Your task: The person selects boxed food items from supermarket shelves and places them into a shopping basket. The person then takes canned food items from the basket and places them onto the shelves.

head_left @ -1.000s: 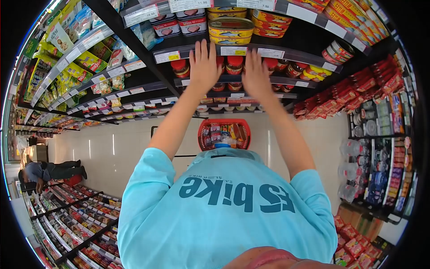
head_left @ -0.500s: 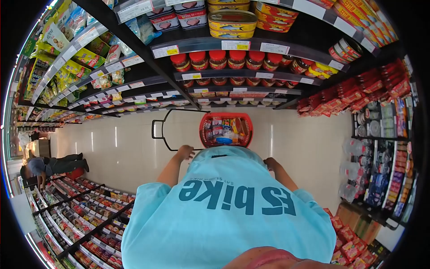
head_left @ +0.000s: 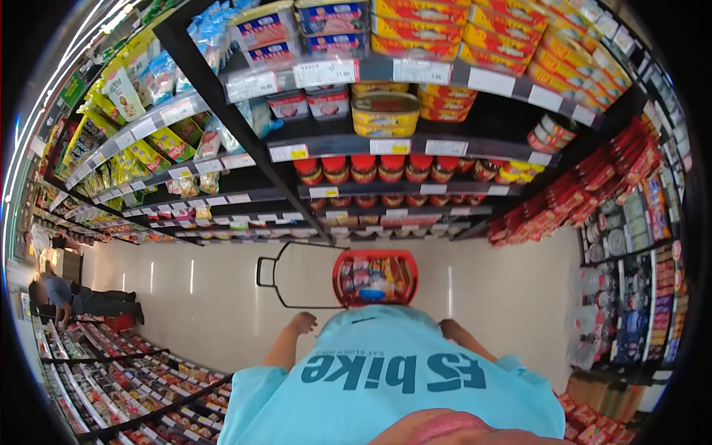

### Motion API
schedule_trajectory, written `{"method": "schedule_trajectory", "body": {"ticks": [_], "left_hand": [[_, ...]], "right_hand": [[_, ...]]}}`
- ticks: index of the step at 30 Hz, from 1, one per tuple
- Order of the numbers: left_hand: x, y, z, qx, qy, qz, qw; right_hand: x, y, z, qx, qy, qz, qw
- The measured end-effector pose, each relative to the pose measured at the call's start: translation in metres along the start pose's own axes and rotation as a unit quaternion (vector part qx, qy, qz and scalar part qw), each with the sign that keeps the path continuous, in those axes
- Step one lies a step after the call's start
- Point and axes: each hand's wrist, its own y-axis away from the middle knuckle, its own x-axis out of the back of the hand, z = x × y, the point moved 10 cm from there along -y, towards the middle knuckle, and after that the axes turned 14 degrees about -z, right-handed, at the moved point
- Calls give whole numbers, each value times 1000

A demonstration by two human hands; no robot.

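My left hand [head_left: 302,322] hangs beside the light-blue shirt [head_left: 393,371], with nothing held and its fingers loosely apart. My right hand [head_left: 448,328] is low at the other side, partly behind the shirt; its fingers are too dark and small to make out. On the floor just ahead stands a red shopping basket [head_left: 412,295], holding several packaged goods, among them cans and bags. Its black handle [head_left: 268,259] extends out to the left. Neither hand touches the basket.
Ahead rise shelves with yellow oval fish cans [head_left: 386,113], stacked luncheon meat cans [head_left: 332,18] and red-lidded jars [head_left: 363,168]. Red packets [head_left: 586,178] hang at the right, near bottled drinks [head_left: 586,319]. Another person [head_left: 89,300] bends at the shelves [head_left: 111,371] far left.
My view has tilted upward, so the shelves, basket and both hands appear lower in it. The basket still stands on the floor, and my hands remain by my sides.
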Motion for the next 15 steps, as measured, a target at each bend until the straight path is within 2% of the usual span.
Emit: {"method": "schedule_trajectory", "body": {"ticks": [1, 2, 3, 4, 5, 7, 8, 10, 11, 12, 14, 15], "left_hand": [[-3, -9, 3, -61, -166, -2, 984], [-7, 1, 31, -78, -162, 8, 984], [-3, 33, 36, -43, 15, 62, 997], [-4, 60, 31, 0, 188, 102, 977], [-5, 58, 27, 0, 188, 97, 977], [-4, 56, 15, -25, 178, 105, 978], [-9, 59, 13, -24, 180, 102, 978], [-5, 67, 13, -33, 193, 111, 974], [-5, 66, 12, -38, 185, 108, 976], [-3, 65, 11, -37, 185, 107, 976], [-3, 64, 6, -39, 151, 100, 983], [-3, 68, 3, -31, 169, 117, 978]], "right_hand": [[-2, 9, -6, 33, 37, 71, 996], [5, 23, -4, 63, 80, 138, 985], [15, 77, -20, 58, 95, 147, 983], [55, 132, -59, -64, -264, 58, 961], [45, 127, -49, -68, -265, 56, 960], [30, 115, -52, -4, -95, 50, 994], [27, 118, -55, -6, -95, 46, 994], [31, 122, -56, -5, -143, 37, 989], [41, 139, -68, -50, -158, 19, 986], [36, 130, -63, -50, -159, 18, 986], [26, 104, -34, -69, -272, 34, 959], [22, 90, -21, -65, -273, 28, 959]]}}
